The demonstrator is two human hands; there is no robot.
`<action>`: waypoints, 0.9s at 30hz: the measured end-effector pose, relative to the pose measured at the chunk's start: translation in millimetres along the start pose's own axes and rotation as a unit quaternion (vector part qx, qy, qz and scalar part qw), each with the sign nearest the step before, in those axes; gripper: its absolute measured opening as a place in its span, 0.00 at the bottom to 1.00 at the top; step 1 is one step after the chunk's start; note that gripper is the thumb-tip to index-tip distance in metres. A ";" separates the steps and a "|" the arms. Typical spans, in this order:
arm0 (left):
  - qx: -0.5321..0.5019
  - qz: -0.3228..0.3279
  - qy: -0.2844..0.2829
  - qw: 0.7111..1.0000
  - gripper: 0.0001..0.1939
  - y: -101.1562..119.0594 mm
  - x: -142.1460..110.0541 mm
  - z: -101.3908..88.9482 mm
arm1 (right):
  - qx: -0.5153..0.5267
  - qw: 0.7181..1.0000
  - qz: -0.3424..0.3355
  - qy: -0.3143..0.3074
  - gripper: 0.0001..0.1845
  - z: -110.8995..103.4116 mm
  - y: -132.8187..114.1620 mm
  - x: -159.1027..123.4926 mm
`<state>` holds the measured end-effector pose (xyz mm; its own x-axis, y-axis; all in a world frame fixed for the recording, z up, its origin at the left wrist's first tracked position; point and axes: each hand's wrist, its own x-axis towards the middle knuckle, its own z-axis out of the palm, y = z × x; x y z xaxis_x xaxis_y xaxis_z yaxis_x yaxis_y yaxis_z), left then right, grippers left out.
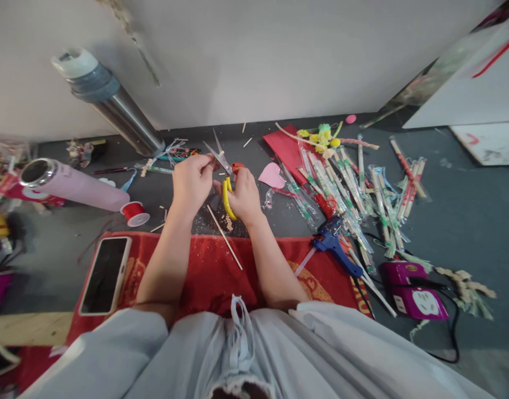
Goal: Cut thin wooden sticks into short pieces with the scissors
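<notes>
My right hand (246, 195) is wrapped around the yellow and orange handles of a pair of scissors (228, 199), whose blades stand parted and point away from me. Close beside the blades, my left hand (191, 182) is closed in a pinch. What its fingertips hold is too small and hidden to make out. A tiny pale piece shows at the blades. Below the hands, a thin wooden stick (224, 237) lies partly on the red cloth (213, 271), with crumbs and short cut bits around it.
To the left are a phone (105, 276), a red thread spool (135, 214), a pink bottle (77, 185) and a steel flask (127, 119). On the right lie a blue glue gun (335, 246), wrapped chopsticks (341, 194), a pink paper heart (272, 175) and a purple box (415, 291) with a cable.
</notes>
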<state>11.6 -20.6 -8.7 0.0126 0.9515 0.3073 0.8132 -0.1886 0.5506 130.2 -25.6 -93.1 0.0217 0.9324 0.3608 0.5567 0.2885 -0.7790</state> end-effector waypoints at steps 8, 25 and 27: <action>0.043 0.033 -0.011 0.998 0.12 -4.9 1.4 -2.9 | 0.017 1.000 0.009 -0.023 0.33 -0.3 0.3 0.1; 0.084 0.079 -0.034 0.993 0.13 -8.3 0.4 -0.7 | 0.055 0.984 0.131 -0.103 0.26 -13.2 -9.3 4.6; 0.087 0.089 -0.010 0.992 0.12 -1.9 -2.1 -2.2 | 0.095 0.979 0.155 -0.096 0.27 -11.9 -7.7 4.8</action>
<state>8.7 -22.8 -8.7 0.1747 0.9121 0.3709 0.8849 -0.3106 0.3470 135.9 -25.9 -79.2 -0.0008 1.0000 0.0034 0.3837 0.0035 -0.9235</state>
